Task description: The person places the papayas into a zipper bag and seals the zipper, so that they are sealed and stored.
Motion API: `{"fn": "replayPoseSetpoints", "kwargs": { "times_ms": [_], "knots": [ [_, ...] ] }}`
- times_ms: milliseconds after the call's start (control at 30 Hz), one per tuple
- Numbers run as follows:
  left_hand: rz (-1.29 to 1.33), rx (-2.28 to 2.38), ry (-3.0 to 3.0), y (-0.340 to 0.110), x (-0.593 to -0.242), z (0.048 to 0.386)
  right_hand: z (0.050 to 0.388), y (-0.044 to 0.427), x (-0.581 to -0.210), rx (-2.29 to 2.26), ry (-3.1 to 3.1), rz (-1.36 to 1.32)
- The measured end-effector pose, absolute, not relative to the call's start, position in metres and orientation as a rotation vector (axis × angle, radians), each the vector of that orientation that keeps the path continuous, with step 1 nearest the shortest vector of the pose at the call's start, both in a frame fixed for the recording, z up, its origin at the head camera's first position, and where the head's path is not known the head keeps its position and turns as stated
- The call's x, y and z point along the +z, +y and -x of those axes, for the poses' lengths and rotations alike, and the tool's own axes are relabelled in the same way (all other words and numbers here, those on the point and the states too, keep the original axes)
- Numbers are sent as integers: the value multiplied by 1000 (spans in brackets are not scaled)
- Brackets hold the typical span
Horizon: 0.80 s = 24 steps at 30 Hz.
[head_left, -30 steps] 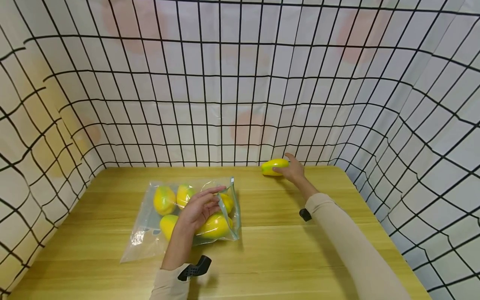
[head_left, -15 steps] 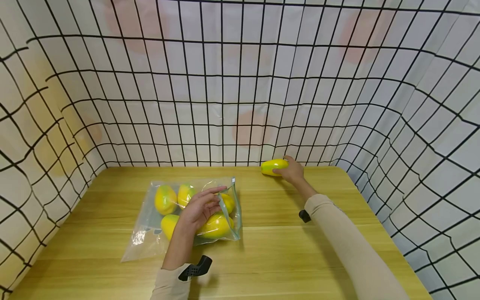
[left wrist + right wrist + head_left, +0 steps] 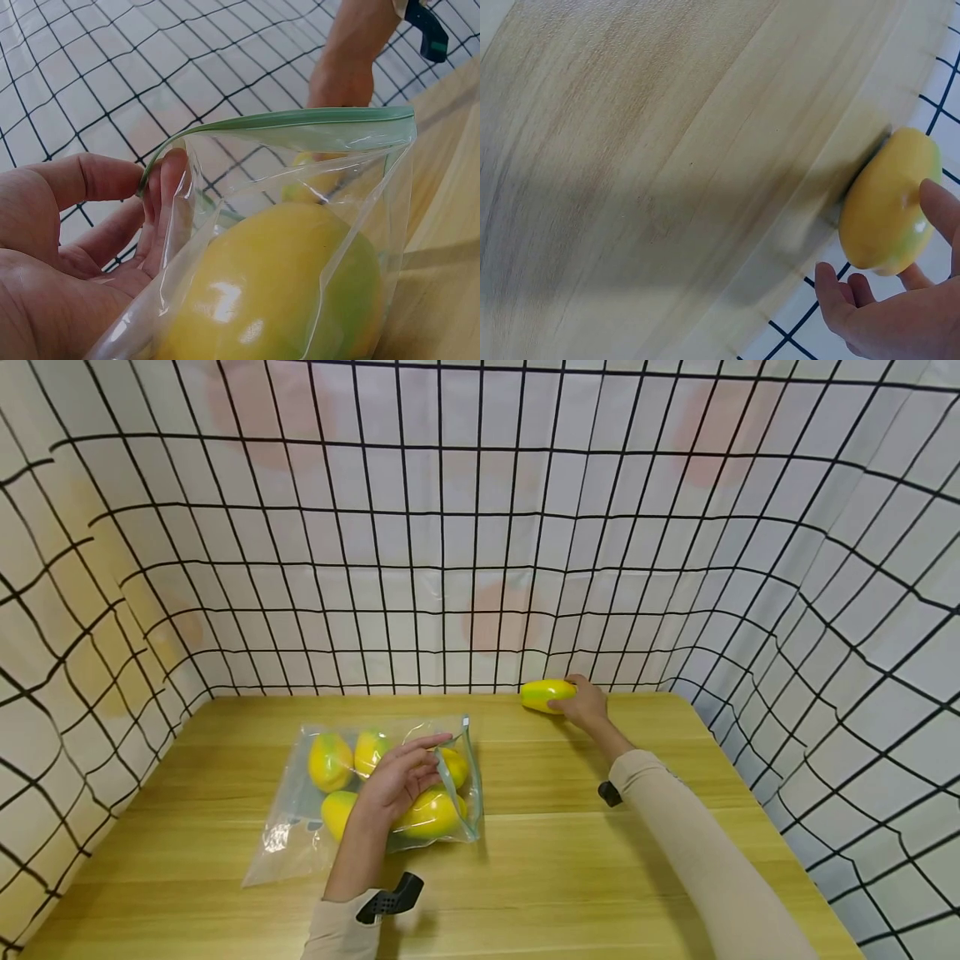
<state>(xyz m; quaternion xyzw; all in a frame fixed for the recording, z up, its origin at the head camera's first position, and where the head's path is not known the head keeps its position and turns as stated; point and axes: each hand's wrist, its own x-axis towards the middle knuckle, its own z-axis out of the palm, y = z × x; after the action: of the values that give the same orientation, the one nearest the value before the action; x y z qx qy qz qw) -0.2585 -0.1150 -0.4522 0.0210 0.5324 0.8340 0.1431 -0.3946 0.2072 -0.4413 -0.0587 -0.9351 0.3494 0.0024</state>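
A clear zip bag [image 3: 292, 827] lies on the table at the left with several yellow-green mangoes inside. My left hand [image 3: 396, 783] is at the bag's mouth. In the left wrist view, thumb and fingers pinch the green zip edge [image 3: 300, 120], and one mango [image 3: 262, 292] shows large through the plastic. At the table's back edge, my right hand [image 3: 587, 702] grips a loose mango [image 3: 544, 695] from its right end. The right wrist view shows this mango [image 3: 889, 202] with the thumb on its side and a finger at its lower end; other fingers stay off it.
A black wire grid [image 3: 480, 568] backed by white sheeting encloses the back and both sides of the wooden table [image 3: 570, 860]. The loose mango lies close to the rear grid. Bare tabletop separates the bag from the right hand.
My right hand's fingers have come down slightly round the loose mango, which has shifted very slightly left. The left hand and the bag keep their place.
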Motion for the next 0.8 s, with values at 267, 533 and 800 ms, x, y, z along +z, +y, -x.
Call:
{"fn": "replayPoseSetpoints", "kwargs": {
  "times_ms": [267, 533, 800],
  "knots": [
    [-72, 2410, 1521, -116, -453, 259, 394, 207, -443, 1106, -2906, 178],
    [-85, 2409, 1513, -115, -453, 258, 395, 206, -446, 1142, -2909, 209],
    [-73, 2414, 1500, -115, -453, 259, 398, 205, -446, 1091, -2958, 183]
  ]
}}
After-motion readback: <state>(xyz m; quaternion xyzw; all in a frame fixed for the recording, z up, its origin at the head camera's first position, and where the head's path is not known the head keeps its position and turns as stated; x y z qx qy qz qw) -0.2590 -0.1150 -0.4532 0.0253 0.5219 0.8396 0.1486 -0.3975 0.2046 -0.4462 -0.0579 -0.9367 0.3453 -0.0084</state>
